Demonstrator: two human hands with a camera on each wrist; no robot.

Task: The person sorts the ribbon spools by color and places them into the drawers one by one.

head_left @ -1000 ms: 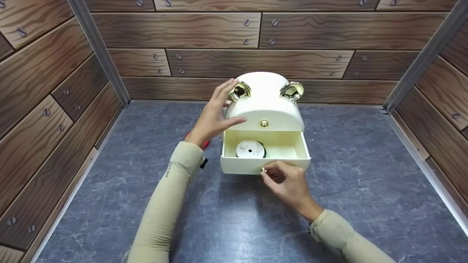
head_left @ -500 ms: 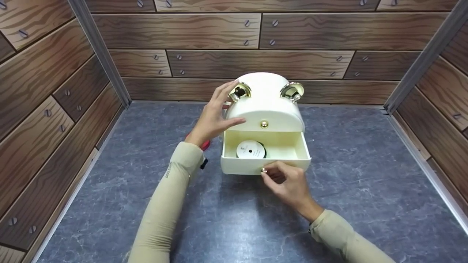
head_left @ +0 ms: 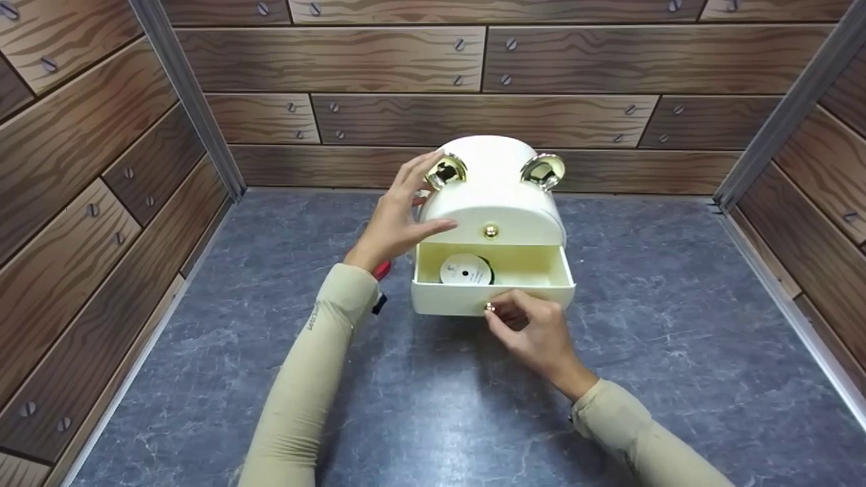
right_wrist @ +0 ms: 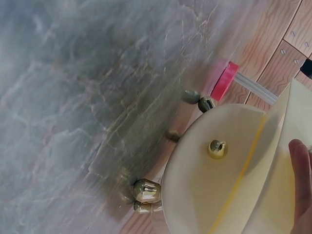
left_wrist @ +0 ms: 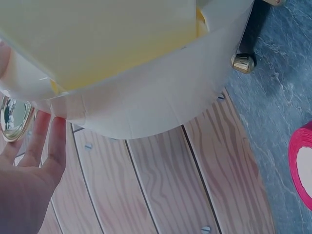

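Note:
A cream drawer box [head_left: 490, 193] with gold ear-shaped trims [head_left: 543, 172] stands on the dark floor, one drawer [head_left: 446, 299] pulled out toward me. In that drawer is a white-faced spool [head_left: 465, 270] with a small centre hole and a dark edge. My right hand [head_left: 538, 331] pinches the gold knob [head_left: 489, 307] of the pulled-out drawer between thumb and fingertips. Against the box's left side rests my left hand [head_left: 399, 216], fingers extended beside the gold ear and thumb over the front. The left wrist view shows fingers [left_wrist: 54, 146] touching the white side.
A red-rimmed roll [left_wrist: 302, 165] lies left of the box, mostly behind my left wrist in the head view. Gold feet [right_wrist: 147, 191] hold up the box. Below the pulled-out drawer is another front with a gold knob [right_wrist: 217, 149]. Wood-patterned walls [head_left: 406, 122] enclose the surface.
The drawer has slid a little inward, away from me, with my right hand still on its knob. My left hand stays at the box's side.

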